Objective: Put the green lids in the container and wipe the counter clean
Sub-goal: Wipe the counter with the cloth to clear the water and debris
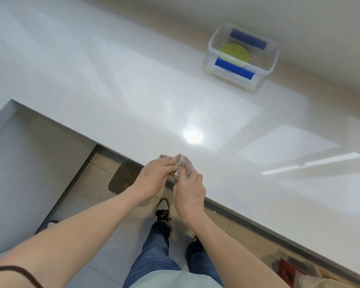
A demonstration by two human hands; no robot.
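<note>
Gripping a small pinkish cloth (182,166) at the near edge of the counter (133,104), the left hand (155,178) lies over the cloth's left part with fingers curled down onto it, while the right hand (189,191) pinches its near corner between thumb and fingertips; most of the cloth is hidden under the two hands, so its folds cannot be made out. Well apart, at the far right by the wall (258,11), stands a clear plastic container (213,41) with blue clip handles on two sides. Green lids (235,51) lie on its floor, seen through the plastic; whether one or several is hard to tell, since they overlap and the near blue clip covers their front edge. A few tiny dark specks (199,130) sit on the glossy white counter beside a bright light reflection. Below the counter edge show a tiled floor (100,175), jeans and dark shoes; the frame's bottom cuts off both forearms.
</note>
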